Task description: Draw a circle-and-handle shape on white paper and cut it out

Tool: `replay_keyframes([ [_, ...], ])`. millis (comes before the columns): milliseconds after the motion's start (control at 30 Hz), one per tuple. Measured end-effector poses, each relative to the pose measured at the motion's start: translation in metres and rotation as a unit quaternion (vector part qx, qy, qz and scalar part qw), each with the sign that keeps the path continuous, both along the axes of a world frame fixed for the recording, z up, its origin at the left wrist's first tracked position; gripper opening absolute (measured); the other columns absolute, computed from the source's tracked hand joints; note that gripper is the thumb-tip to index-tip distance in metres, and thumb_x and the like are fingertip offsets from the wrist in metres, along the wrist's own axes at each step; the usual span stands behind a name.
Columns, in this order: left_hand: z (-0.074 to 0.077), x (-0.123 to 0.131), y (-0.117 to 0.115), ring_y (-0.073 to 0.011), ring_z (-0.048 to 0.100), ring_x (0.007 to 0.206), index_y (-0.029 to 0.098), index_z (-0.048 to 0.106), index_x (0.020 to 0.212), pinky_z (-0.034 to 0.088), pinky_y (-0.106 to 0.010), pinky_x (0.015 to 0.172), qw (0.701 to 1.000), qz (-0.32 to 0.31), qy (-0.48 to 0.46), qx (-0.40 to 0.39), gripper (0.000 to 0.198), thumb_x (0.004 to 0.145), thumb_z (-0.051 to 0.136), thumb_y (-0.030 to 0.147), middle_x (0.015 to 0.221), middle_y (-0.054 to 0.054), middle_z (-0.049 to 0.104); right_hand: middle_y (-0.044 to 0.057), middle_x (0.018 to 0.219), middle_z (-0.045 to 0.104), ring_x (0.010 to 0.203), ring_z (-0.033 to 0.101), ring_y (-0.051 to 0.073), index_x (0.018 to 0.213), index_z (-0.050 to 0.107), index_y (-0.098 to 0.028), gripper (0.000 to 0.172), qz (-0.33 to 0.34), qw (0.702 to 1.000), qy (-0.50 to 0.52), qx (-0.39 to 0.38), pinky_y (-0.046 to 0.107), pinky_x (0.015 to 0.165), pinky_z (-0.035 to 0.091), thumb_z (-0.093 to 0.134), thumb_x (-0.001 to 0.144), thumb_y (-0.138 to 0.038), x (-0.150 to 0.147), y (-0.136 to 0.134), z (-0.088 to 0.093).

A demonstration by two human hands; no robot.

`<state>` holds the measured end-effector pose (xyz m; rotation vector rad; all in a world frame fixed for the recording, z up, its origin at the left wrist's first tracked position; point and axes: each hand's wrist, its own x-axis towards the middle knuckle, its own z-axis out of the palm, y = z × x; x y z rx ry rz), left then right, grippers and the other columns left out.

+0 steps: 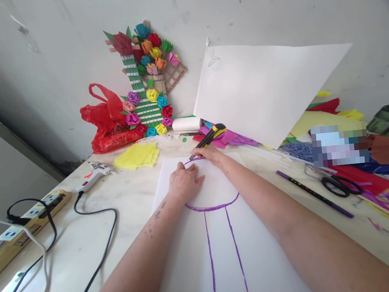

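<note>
A large white sheet [221, 249] lies on the table, with a purple rounded outline and two long purple lines below it. My left hand [185, 182] rests on the sheet inside the outline, fingers spread, holding nothing. Just to its right and farther up, my right hand [206, 154] grips a yellow and black utility knife [210, 136]. The knife is tilted, its tip down at the top edge of the outline. My forearms cover parts of the outline's sides.
Yellow paper [136, 155], a glue gun [94, 177] and a power strip [32, 216] are on the left. A purple marker [314, 194] and black scissors [341, 186] lie right. Paper flowers [151, 95], a red bag [106, 122] and a white board [264, 88] stand behind.
</note>
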<state>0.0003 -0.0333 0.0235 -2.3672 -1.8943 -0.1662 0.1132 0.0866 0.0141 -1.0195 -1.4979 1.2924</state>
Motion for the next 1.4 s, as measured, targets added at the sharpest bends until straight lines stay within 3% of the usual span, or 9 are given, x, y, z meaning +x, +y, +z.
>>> replay_keyframes([
  [533,-0.0013,-0.0006,0.001,-0.0264,0.044,0.109,0.025,0.059,0.114,0.046,-0.035,0.079,1.0,0.007,-0.005,-0.005,0.039,0.088,0.039,0.046,0.103,-0.006,0.066,-0.006,0.037,0.039,0.042,0.032,0.007,0.042,0.041,-0.018,0.024,0.017,1.0,-0.008,0.01,0.026,0.047,0.025,0.061,0.054,-0.022,0.002,-0.001,0.0008],
  [1400,-0.001,-0.0008,0.0,-0.0258,0.044,0.11,0.028,0.058,0.115,0.046,-0.035,0.078,1.0,0.011,-0.006,-0.009,0.039,0.088,0.038,0.047,0.11,-0.004,0.064,-0.006,0.037,0.039,0.04,0.032,0.007,0.04,0.041,-0.018,0.024,-0.001,1.0,0.006,0.009,0.026,0.047,0.026,0.061,0.053,-0.022,0.0023,-0.0037,0.0023],
])
